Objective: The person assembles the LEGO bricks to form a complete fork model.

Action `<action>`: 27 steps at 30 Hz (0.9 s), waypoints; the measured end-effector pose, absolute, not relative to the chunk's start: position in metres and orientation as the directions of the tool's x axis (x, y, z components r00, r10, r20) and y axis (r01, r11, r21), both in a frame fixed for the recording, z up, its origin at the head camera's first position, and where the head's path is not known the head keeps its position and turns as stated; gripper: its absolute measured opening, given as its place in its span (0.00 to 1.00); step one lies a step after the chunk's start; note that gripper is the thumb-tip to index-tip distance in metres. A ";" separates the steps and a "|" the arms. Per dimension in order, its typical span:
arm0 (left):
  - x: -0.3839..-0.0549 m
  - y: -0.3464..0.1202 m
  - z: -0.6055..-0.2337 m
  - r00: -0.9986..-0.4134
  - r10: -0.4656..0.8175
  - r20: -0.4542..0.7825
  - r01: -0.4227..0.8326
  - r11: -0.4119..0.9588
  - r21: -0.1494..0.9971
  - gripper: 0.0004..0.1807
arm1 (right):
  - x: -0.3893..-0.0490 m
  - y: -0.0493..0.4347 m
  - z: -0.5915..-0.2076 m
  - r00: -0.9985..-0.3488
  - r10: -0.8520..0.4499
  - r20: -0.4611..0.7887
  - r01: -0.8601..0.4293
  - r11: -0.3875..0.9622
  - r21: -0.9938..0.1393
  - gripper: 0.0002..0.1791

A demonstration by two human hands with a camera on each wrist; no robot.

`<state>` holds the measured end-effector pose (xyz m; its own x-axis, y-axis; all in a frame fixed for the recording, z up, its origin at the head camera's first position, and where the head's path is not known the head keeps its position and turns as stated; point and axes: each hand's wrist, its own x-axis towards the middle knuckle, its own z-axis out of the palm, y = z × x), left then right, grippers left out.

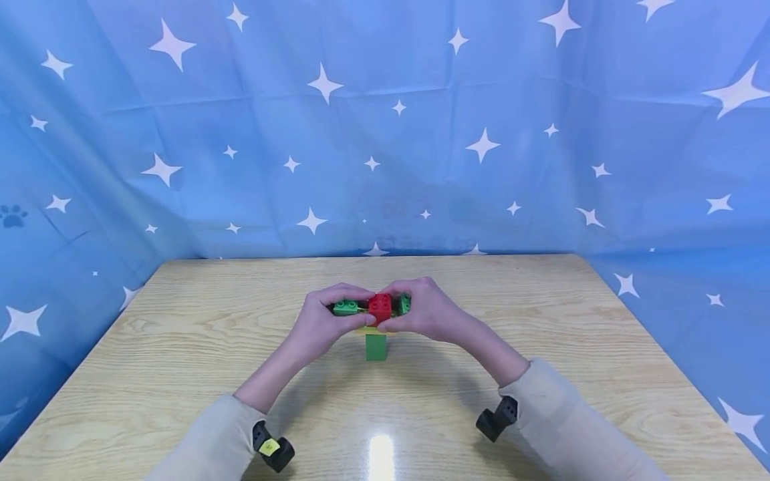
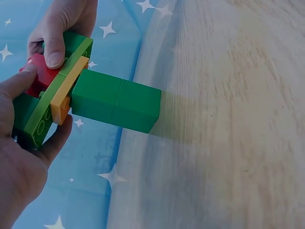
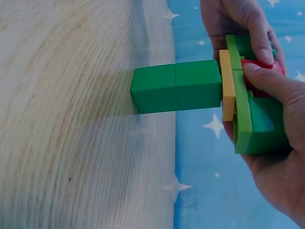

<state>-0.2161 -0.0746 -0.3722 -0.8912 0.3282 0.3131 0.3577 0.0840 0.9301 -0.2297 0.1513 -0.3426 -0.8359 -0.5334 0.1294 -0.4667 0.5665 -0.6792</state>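
Observation:
A toy brick build stands on the table in front of me. Its stem is two stacked green bricks, topped by a flat orange-yellow plate and wider light green plates. Above those, a red brick sits in the middle, with a green brick at the left end and another green brick at the right. My left hand pinches the red brick from the left, thumb in front. From the other side my right hand pinches the same brick. The fingers hide parts of the upper bricks.
The wooden table extends around the build on all sides. Behind it hangs a blue curtain with white stars. Each sleeve carries a small black wrist camera, one at the left cuff and one at the right.

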 end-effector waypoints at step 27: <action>-0.216 -0.078 -0.383 -0.916 0.292 0.273 0.305 0.066 0.950 0.18 | -0.237 0.146 -0.336 -0.824 -0.562 0.075 -0.472 0.608 -0.638 0.22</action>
<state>-0.2164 -0.0779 -0.3828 -0.9164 0.2924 0.2734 0.3046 0.0660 0.9502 -0.2369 0.1460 -0.3358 -0.8241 -0.5615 0.0751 -0.4725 0.6080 -0.6380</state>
